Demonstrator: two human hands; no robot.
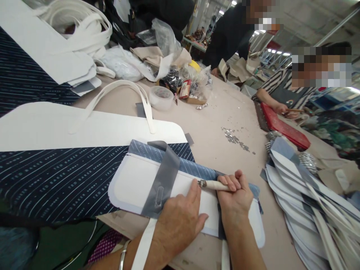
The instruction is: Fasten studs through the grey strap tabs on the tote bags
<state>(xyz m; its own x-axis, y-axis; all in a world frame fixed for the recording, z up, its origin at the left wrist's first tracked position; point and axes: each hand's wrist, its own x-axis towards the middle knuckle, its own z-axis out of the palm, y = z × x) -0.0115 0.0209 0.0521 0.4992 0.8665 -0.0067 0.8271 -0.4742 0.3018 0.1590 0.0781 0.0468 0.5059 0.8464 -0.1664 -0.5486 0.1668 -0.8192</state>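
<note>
A white bag panel (132,183) with a blue striped lining edge and a grey strap (164,174) across it lies on the table in front of me. My left hand (178,221) rests flat on the panel, fingers stretched out, index finger pointing at the tool tip. My right hand (236,195) is closed round a cream-handled tool (213,184) whose metal tip touches the panel near the lining edge. A white strap (144,240) runs under my left wrist.
A navy striped bag (56,180) with white handles (118,88) lies at left. Stacked cut panels (303,198) sit at right. A tape roll (161,97), clutter and scattered metal bits (234,138) lie farther back. Two other people work at the far right, one over a red piece (284,127).
</note>
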